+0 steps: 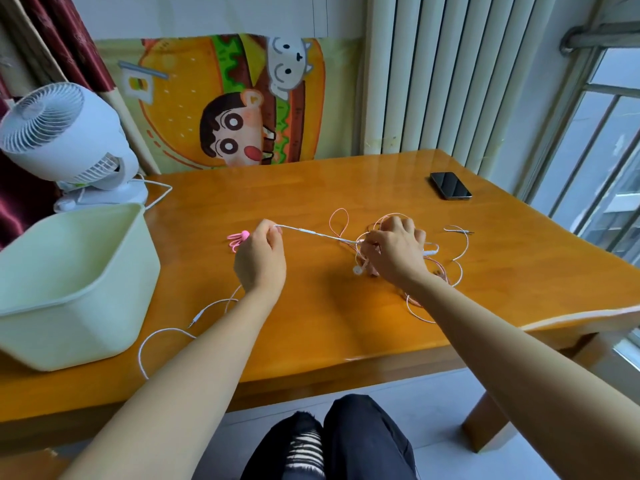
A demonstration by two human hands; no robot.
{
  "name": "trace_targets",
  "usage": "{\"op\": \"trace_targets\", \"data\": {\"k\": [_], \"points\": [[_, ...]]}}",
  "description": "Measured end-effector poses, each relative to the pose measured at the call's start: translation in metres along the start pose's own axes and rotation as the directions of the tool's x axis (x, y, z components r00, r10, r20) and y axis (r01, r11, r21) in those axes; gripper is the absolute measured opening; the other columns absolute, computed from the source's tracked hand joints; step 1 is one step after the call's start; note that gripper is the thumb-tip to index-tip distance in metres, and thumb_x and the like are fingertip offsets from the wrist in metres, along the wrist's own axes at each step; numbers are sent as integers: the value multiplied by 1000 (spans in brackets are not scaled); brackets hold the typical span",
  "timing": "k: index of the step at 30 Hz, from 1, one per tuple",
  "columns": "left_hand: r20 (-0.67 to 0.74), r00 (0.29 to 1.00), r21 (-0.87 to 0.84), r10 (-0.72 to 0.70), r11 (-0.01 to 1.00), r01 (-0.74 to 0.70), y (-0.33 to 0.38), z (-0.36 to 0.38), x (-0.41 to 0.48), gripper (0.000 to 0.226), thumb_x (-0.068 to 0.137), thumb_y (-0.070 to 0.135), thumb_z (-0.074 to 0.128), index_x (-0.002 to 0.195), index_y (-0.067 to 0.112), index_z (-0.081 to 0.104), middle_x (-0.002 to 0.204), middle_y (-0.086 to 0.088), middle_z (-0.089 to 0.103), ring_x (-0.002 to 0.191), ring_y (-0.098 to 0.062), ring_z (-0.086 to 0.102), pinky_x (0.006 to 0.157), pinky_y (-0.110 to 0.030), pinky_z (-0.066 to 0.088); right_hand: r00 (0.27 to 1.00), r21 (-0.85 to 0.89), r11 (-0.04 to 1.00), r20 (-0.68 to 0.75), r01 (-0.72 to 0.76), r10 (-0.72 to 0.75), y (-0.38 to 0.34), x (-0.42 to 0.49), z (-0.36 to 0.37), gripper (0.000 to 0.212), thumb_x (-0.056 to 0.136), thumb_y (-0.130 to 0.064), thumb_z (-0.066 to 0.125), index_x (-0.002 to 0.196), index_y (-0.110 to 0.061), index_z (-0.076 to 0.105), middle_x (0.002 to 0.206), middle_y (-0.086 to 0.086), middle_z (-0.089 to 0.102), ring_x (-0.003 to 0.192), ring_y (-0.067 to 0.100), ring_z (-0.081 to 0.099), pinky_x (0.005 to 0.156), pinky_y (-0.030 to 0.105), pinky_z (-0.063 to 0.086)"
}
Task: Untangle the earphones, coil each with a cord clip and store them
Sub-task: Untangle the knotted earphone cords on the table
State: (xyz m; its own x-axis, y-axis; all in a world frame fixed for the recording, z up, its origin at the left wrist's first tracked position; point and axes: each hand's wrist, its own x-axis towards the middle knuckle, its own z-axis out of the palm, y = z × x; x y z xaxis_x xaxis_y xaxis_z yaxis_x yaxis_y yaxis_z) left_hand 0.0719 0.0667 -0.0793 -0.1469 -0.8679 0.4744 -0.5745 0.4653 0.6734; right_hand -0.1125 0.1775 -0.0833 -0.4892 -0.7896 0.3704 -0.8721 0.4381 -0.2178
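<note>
Far left corner of the tabletop (311, 188): a white desk fan (52, 133) is standing there, its lead trailing towards the middle.

Left edge, just in front of the fan: a pale green tub (69, 289) is sitting open side up.

Near edge, beside the tub: a loose white cord loop (162, 332) is lying flat, with a metal plug (192, 322) at one end. The loop is passing under the left forearm.

Towards the middle: pink cord clips (239, 239) are lying just beside the left hand (261, 258), on its far left side. Whether they are touching it cannot be told.

The left hand is being held above the tabletop with its fingers curled. A white earphone cord (311, 233) is being pinched at its fingertips. The cord is being stretched taut and is running rightwards to the right hand (394, 252).

The right hand's fingers are curled down onto a tangle (436, 275) of pink and white cords, where the taut cord is being gripped. A white earbud (357, 270) is hanging just below the thumb side of this hand. The tangle is lying right of centre, with loops spreading beyond the hand towards the near and right edges.

Another plug end (462, 231) is lying clear of the tangle, nearer the right edge.

Far right corner: a dark phone (450, 186) is lying face up, well apart from the cords.
</note>
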Motion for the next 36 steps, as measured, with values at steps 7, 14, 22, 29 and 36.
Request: {"op": "trace_targets", "data": {"k": [7,14,22,29,36], "points": [[270,827,215,493,806,-551,16,19,-11,59,78,4,59,136,8,49,141,-16,45,133,-37,35,115,-45,23,989,57,990,64,133,-136,-20,-2,5,24,96,-37,53,104,-25,73,111,4,53,112,26,42,87,38,24],[586,752,53,301,912,-406,33,35,-27,23,100,11,41,117,6,56,107,-13,65,98,-32,59,73,-34,38,982,371,909,-88,188,-167,2,-12,9,38,75,-11,64,112,-15,64,109,10,56,104,28,45,85,40,37],[462,861,93,214,954,-287,29,46,-26,17,99,16,48,100,9,63,103,-7,68,94,-24,63,68,-29,40,994,561,828,-92,2,60,26,-23,2,21,87,-21,62,104,-18,50,83,0,59,73,16,54,63,34,43],[210,932,-4,296,953,-302,41,47,-27,16,99,14,48,96,7,62,94,-8,68,85,-24,61,65,-26,34,993,418,904,110,-93,51,27,-17,1,30,82,-24,72,110,-21,62,93,1,69,83,22,62,66,32,47],[-60,979,-144,193,969,-199,56,44,-16,14,98,6,46,98,0,58,96,-16,66,89,-33,60,69,-30,35,963,550,835,-229,8,141,32,7,-16,37,81,1,57,112,-18,61,103,2,60,95,19,54,74,29,45]]}}
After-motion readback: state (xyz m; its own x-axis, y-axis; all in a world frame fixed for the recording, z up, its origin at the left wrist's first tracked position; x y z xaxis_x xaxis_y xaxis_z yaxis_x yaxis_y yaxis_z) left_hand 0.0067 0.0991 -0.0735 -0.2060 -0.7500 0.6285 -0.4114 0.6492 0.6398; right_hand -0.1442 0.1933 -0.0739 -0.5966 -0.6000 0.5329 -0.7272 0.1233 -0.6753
